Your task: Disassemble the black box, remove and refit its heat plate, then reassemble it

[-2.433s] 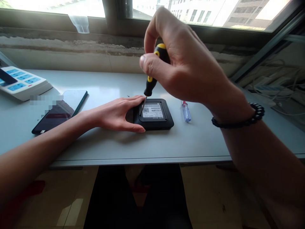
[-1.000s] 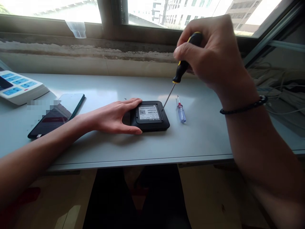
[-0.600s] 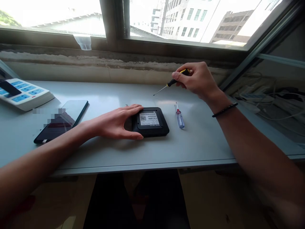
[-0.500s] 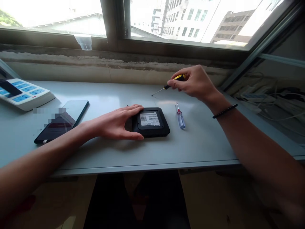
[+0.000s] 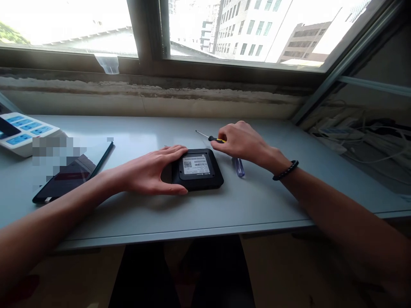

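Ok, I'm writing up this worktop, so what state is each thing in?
Black device: flat, label facing up
Left hand: spread across the black device's left end
Black-and-yellow screwdriver: held, tip pointing left
Right hand: closed on that handle
Clear-handled screwdriver: lying down, tip hidden
Phone: lying flat; screen on or off, cannot tell
Power strip: partly out of frame; whether live, cannot tell
Cables: jumbled

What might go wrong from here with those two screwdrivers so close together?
The yellow-and-black screwdriver in the right hand has its bare tip out beyond the black box, so a slip might scratch the tabletop or jab the left hand. The clear-handled screwdriver is partly hidden by the right hand, which could knock it.
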`<state>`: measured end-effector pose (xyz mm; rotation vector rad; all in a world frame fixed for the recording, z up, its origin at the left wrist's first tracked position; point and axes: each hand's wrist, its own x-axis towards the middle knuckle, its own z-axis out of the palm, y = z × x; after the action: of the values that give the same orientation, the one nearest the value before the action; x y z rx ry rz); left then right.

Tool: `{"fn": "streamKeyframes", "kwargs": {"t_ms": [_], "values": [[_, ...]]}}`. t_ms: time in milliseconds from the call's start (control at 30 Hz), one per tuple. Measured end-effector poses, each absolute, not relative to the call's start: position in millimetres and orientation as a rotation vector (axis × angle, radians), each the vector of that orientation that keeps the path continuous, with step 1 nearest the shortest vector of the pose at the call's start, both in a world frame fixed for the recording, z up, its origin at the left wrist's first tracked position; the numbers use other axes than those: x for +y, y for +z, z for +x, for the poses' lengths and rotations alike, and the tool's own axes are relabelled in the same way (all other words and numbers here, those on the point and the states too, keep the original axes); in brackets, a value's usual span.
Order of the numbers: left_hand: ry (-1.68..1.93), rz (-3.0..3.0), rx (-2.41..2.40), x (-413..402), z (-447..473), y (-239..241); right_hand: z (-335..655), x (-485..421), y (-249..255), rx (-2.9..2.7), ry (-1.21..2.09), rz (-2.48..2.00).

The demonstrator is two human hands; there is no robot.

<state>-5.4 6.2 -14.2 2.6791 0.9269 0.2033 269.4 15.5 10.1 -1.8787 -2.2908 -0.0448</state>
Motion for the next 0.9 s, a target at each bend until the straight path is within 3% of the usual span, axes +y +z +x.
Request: {"fn": "streamKeyframes", "kwargs": {"t_ms": [533, 833, 900], "values": [[0.218, 2.776, 0.896, 4, -6, -18, 270, 20, 5, -2.349, 0.201, -2.008], [0.207, 2.778, 0.902, 2, -4, -15, 297, 16, 30, -2.145, -0.024, -2.143], [0.203, 2.786, 0.904, 2, -4, -15, 308, 15, 35, -2.122, 0.117, -2.283]]}}
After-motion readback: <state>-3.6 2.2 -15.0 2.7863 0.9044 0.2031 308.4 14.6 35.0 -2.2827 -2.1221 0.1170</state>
